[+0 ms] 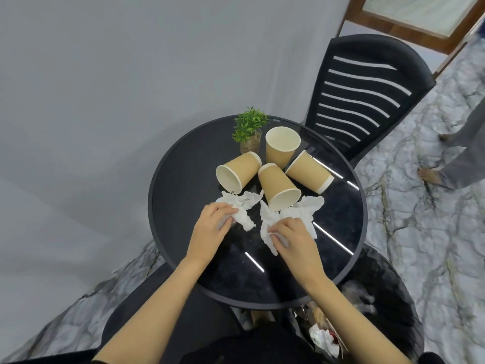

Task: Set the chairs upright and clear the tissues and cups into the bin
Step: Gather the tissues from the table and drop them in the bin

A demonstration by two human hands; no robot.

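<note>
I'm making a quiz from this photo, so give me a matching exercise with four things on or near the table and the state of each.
Things:
1. left hand
2. right hand
3. cup by the plant
4. black chair

States:
A. standing upright behind the table
B. upright, mouth open upward
C. grasping the left tissue
D. grasping the right tissue

Pairs: 1-C, 2-D, 3-B, 4-A

café corner | round table (168,179) (black glass), paper cups (282,147), slatted chair (367,95)
</note>
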